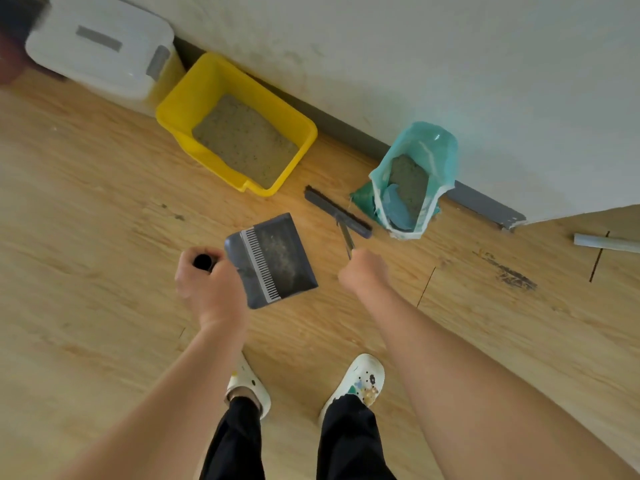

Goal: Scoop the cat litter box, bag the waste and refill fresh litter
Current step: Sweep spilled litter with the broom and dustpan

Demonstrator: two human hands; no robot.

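A yellow litter box (180, 105) holding sandy litter stands against the wall. To its right an open teal litter bag (433, 147) leans on the wall with litter inside. My left hand (207, 285) grips the black handle of a grey dustpan (273, 261), which has a white comb edge and some litter dust in it. My right hand (363, 271) grips the thin handle of a dark broom (336, 211); its head rests on the floor between the yellow box and the bag.
A white lidded container (100, 46) sits at the back left beside the yellow box. A pale tube (606, 242) lies on the wooden floor at the far right. Dark scuff marks (509, 271) show on the floor. My feet in white clogs (356, 382) stand below.
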